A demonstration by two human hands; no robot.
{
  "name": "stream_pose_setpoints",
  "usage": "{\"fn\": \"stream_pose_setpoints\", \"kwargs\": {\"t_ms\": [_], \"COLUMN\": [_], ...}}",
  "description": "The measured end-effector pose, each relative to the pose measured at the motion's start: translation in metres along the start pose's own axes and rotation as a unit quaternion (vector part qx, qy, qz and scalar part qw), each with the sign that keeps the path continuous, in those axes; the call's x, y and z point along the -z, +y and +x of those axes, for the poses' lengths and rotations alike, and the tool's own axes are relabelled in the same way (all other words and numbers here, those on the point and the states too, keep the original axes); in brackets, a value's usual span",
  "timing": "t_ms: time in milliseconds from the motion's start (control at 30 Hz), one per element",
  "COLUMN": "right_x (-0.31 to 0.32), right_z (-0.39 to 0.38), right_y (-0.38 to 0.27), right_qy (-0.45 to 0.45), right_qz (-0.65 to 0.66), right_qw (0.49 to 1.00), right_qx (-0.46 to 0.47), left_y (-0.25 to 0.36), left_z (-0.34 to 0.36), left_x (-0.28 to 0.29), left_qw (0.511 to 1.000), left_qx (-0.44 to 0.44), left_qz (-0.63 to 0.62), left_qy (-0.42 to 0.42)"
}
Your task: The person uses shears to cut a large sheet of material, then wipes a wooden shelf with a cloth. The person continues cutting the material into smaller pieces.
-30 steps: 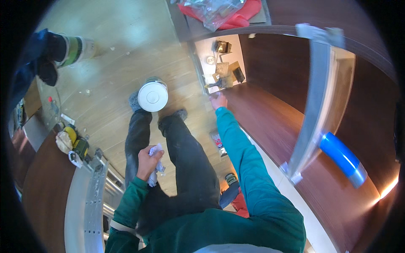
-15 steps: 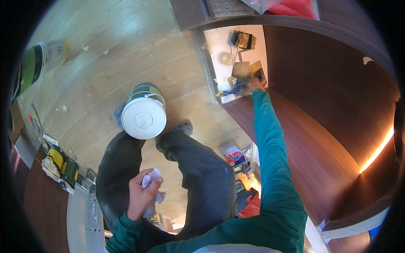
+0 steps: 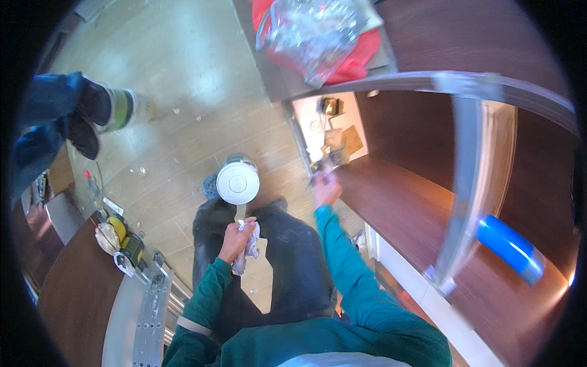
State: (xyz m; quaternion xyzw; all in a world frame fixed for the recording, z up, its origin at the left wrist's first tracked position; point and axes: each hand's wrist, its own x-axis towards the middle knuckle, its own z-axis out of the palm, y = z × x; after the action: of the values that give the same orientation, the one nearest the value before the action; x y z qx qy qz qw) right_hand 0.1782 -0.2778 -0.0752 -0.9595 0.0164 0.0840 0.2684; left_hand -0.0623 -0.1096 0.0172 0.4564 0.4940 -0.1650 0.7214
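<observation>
My left hand [image 3: 233, 242] is closed around a crumpled white rag or paper [image 3: 249, 246], held over my knees. Just beyond it, a bucket with a white lid [image 3: 238, 185] stands on the floor between my feet. My right hand [image 3: 328, 188] reaches forward to the edge of a low, lit cabinet compartment [image 3: 310, 116]. Motion smears its fingers, and something dark beside them is too blurred to name. Inside the compartment, close to that hand, lie thin tan and brown sheets [image 3: 351, 139]. A small dark and gold box-like block [image 3: 332, 107] sits farther in.
Another person's legs in blue trousers [image 3: 52, 107] stand at the left by a green-banded bucket [image 3: 122, 110]. Yellow and black cans [image 3: 131, 249] are beside a metal ladder [image 3: 151, 306]. A clear plastic bag [image 3: 312, 37] lies on red material. A blue cylinder [image 3: 510, 248] is at the right.
My right hand has drawn back from the sheets toward me. My left hand, still gripping the crumpled white material, is nearer the bucket. The view has shifted, and another person's legs have appeared.
</observation>
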Motion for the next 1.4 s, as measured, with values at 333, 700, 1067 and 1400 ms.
{"fn": "stream_pose_setpoints", "kwargs": {"t_ms": [333, 700, 1067, 1400], "right_x": [0.283, 0.394, 0.497, 0.515], "right_z": [-0.202, -0.220, -0.190, -0.215], "right_y": [-0.252, -0.326, -0.267, -0.193], "right_qy": [-0.300, -0.350, -0.317, -0.187], "right_qz": [0.279, 0.626, 0.632, 0.754], "right_qw": [0.911, 0.696, 0.707, 0.624], "right_qx": [0.042, 0.006, -0.003, -0.089], "left_y": [0.162, 0.328, 0.346, 0.359], "left_z": [-0.246, -0.366, -0.375, -0.334], "left_x": [0.019, -0.067, -0.157, -0.145], "left_qw": [0.988, 0.911, 0.862, 0.916], "left_qx": [-0.125, -0.290, -0.478, -0.399], "left_qz": [-0.042, -0.272, -0.155, -0.041], "left_qy": [-0.083, -0.105, -0.064, -0.008]}}
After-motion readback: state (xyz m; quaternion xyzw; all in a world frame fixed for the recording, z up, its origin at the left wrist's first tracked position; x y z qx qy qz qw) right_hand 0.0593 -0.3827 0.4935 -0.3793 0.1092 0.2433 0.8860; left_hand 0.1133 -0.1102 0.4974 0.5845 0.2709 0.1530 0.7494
